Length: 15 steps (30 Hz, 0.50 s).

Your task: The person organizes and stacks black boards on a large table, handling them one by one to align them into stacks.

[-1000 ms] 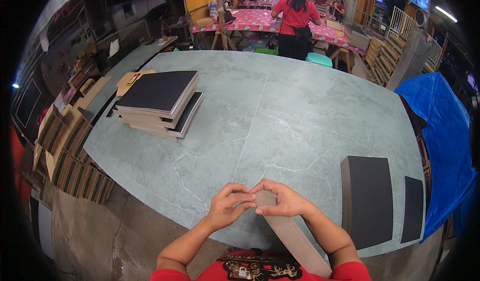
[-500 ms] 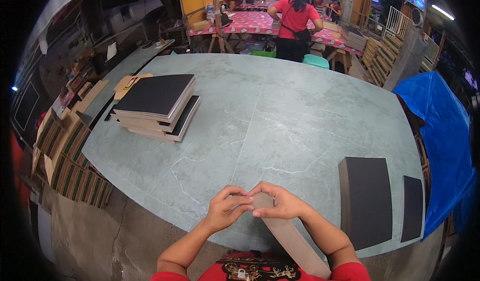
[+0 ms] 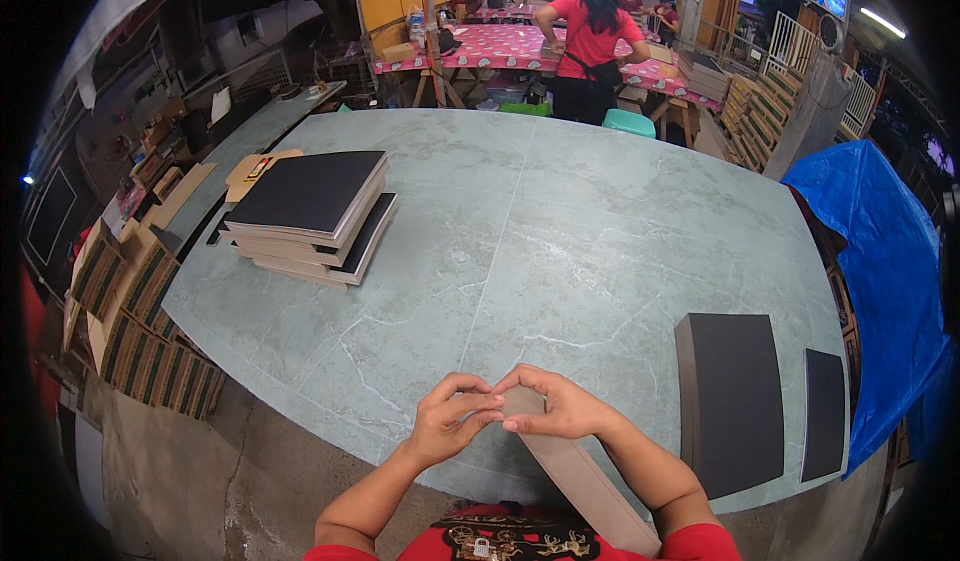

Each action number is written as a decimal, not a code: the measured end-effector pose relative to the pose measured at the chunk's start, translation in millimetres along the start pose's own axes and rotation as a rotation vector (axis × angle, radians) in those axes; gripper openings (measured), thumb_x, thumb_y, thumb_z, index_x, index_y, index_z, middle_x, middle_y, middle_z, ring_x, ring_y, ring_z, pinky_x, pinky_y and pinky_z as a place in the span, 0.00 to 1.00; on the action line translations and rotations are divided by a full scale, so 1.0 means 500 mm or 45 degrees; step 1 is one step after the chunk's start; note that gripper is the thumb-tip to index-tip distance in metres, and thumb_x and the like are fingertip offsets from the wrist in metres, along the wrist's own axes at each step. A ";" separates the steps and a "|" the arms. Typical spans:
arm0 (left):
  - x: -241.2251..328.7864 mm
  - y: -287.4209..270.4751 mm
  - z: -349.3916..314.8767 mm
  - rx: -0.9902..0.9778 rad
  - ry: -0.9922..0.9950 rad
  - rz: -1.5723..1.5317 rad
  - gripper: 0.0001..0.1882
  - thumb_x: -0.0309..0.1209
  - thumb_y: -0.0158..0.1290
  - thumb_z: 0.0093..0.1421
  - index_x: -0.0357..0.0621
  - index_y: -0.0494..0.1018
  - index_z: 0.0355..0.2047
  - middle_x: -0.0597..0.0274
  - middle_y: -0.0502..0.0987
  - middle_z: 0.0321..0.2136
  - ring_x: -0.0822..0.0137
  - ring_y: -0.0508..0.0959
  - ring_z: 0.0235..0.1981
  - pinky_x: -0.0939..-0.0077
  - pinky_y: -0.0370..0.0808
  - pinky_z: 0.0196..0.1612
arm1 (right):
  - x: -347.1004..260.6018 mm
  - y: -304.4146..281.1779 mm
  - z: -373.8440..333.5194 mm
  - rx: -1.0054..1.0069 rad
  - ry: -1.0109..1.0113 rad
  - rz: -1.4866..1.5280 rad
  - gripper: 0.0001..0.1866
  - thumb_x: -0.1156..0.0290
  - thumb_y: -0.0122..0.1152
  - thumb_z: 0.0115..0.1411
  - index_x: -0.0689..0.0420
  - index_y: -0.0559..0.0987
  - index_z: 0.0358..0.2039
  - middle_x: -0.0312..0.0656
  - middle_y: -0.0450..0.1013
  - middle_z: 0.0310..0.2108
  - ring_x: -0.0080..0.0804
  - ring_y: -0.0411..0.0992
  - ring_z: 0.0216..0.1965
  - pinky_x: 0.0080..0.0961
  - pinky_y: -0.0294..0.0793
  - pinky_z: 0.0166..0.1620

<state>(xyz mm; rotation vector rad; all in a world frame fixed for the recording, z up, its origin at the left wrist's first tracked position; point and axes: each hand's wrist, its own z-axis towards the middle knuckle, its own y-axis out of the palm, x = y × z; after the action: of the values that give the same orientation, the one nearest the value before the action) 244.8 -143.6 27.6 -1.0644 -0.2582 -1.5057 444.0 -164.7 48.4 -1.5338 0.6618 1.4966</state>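
A long grey-beige panel, with a narrow side edge showing, slants from my chest up to my hands at the table's near edge. My right hand curves round its far end, thumb on the face and fingers over the top. At the left corner of that same end, the thumb and fingertips of my left hand are pinched close against the panel. The fingertips of both hands nearly meet there. What the panel is part of cannot be made out. Under it lies the grey-green marbled table.
At the left stands a stack of black-topped pale-edged boards. Two dark panels, one thick and one narrow, lie to the right. A blue tarp hangs past the right edge. A person in red works at a pink-covered table beyond.
My hands keep almost the same hold on the panel. The view has shifted very slightly. The person beyond has moved their arms a little.
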 end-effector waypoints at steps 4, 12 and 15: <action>-0.002 0.003 -0.002 0.014 -0.025 -0.011 0.11 0.24 0.62 0.42 0.44 0.78 0.29 0.59 0.73 0.32 0.67 0.75 0.32 0.77 0.73 0.34 | -0.002 0.001 -0.001 0.005 0.006 -0.005 0.22 0.64 0.63 0.50 0.57 0.71 0.43 0.40 0.67 0.39 0.29 0.65 0.44 0.26 0.61 0.49; -0.002 0.002 -0.002 0.019 -0.018 -0.023 0.11 0.24 0.62 0.42 0.44 0.78 0.29 0.59 0.73 0.32 0.67 0.74 0.32 0.77 0.73 0.34 | -0.002 0.001 0.000 -0.004 0.007 0.009 0.22 0.63 0.63 0.50 0.58 0.71 0.43 0.40 0.67 0.39 0.29 0.64 0.45 0.26 0.60 0.50; -0.004 0.003 -0.003 0.018 -0.019 -0.027 0.11 0.24 0.62 0.42 0.44 0.78 0.29 0.58 0.73 0.32 0.67 0.74 0.32 0.77 0.73 0.34 | -0.002 0.001 -0.001 -0.002 0.008 0.000 0.22 0.63 0.63 0.50 0.58 0.71 0.43 0.40 0.67 0.39 0.29 0.64 0.45 0.26 0.60 0.50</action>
<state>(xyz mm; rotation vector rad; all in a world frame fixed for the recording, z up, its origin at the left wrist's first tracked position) 245.1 -143.7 24.9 -1.0646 -0.2909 -1.5132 443.6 -165.4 49.1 -1.5405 0.6641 1.4930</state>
